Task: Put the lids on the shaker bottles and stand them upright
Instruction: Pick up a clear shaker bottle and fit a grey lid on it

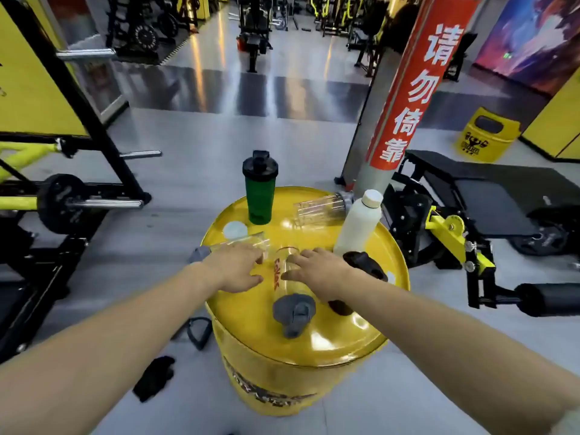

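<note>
On the yellow drum top [329, 334] a clear shaker bottle with red lettering [282, 287] lies on its side, its grey lid [293, 312] fitted and facing me. My right hand [317, 270] hovers over its far end with fingers spread, the thumb touching its side. My left hand [238, 268] is spread over a second clear bottle [251, 243] lying at the left, with a grey lid [199, 254] at its outer end. A third clear bottle [320, 208] lies at the back. A green shaker [260, 196] with a black lid stands upright.
A white bottle [361, 224] stands upright at the right. A dark shaker part [365, 265] lies under my right wrist. A loose white round lid [235, 230] sits at the left. Gym racks, a bench [489, 189] and a red-wrapped pillar [408, 89] surround the drum.
</note>
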A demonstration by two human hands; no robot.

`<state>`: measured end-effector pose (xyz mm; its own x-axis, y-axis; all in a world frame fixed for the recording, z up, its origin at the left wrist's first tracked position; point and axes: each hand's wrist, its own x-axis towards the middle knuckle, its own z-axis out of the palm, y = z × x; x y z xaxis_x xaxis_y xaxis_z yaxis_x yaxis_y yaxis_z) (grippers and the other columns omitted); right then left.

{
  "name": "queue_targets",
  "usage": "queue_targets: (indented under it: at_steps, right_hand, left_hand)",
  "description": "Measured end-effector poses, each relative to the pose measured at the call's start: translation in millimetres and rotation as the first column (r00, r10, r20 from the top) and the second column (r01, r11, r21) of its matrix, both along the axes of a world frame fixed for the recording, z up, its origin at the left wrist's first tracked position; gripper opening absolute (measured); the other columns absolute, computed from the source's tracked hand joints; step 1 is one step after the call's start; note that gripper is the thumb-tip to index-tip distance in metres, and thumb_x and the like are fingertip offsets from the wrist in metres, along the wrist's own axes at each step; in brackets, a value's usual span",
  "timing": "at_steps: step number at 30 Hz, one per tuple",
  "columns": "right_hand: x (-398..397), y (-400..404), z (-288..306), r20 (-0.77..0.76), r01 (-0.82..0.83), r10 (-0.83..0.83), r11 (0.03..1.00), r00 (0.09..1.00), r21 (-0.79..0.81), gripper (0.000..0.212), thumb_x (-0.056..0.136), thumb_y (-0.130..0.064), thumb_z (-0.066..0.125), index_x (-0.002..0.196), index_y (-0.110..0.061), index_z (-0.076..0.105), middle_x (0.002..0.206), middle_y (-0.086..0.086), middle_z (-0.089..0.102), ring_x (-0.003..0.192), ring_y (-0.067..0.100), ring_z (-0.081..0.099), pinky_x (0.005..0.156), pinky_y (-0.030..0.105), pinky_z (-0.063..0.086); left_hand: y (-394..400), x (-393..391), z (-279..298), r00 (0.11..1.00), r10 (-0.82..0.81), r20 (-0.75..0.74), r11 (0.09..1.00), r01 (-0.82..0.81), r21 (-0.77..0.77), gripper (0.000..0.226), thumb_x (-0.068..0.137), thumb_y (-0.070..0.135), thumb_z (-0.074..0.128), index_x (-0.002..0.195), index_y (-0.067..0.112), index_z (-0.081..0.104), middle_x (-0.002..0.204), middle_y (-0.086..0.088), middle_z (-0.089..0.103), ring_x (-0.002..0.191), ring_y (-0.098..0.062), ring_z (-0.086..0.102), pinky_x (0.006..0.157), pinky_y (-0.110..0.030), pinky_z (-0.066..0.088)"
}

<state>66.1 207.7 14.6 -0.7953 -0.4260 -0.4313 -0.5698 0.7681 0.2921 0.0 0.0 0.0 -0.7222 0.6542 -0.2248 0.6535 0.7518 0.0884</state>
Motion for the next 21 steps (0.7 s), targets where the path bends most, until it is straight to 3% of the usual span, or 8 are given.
queue_targets:
  at_steps: [3,11,13,17,21]
  right_hand:
    - [-21,-8,-10,0.019,-0.045,0.043,0.992,0.999,0.116,0.068,0.098,-0.023,0.056,0.156,-0.038,0.024,0.166,0.007,0.013,0.148,0.036,0.023,0.113,0.048,0.034]
    - [-53,-18,-49,0.033,-0.051,0.048,0.992,0.998,0.115,0.064,0.101,-0.023,0.052,0.154,-0.041,0.023,0.166,0.008,0.013,0.149,0.046,0.014,0.113,0.051,0.036]
    - [-59,-18,-48,0.049,-0.030,0.026,0.997,0.998,0.072,0.065,0.100,-0.018,0.054,0.154,-0.038,0.024,0.164,0.008,0.014,0.149,0.048,0.011,0.111,0.051,0.038]
    - [-74,-9,-41,0.091,0.106,-0.099,0.992,0.991,-0.068,0.088,0.085,-0.018,0.075,0.153,-0.034,0.022,0.162,0.006,0.018,0.144,0.047,0.021,0.096,0.049,0.052]
    - [-85,5,-40,0.206,0.357,-0.298,0.855,0.932,-0.376,0.105,0.070,-0.035,0.087,0.152,-0.030,0.022,0.156,0.004,0.029,0.135,0.035,0.043,0.105,0.045,0.046]
  left_hand:
    - [-6,-31,-4,0.998,-0.047,-0.045,0.999,0.046,-0.019,0.046,0.088,0.053,0.056,0.121,0.020,0.055,0.121,-0.002,0.059,0.112,-0.025,0.054,0.091,-0.040,0.048]
    - [-10,-88,-24,0.998,-0.070,-0.002,0.997,0.070,-0.017,0.057,0.084,0.056,0.059,0.131,0.024,0.053,0.131,0.000,0.054,0.118,-0.022,0.052,0.096,-0.037,0.047]
    - [-10,-97,-28,0.997,-0.072,0.025,0.997,0.072,-0.023,0.057,0.084,0.054,0.060,0.131,0.023,0.052,0.132,-0.001,0.054,0.119,-0.022,0.052,0.096,-0.036,0.047]
    - [-10,-112,-28,0.996,-0.029,0.086,0.999,0.032,-0.025,0.058,0.084,0.054,0.061,0.131,0.023,0.052,0.134,-0.001,0.054,0.120,-0.022,0.053,0.097,-0.035,0.047]
    - [-6,-122,-26,0.993,-0.017,0.119,1.000,0.019,-0.017,0.058,0.083,0.057,0.061,0.130,0.023,0.052,0.134,-0.001,0.055,0.121,-0.023,0.053,0.097,-0.037,0.046]
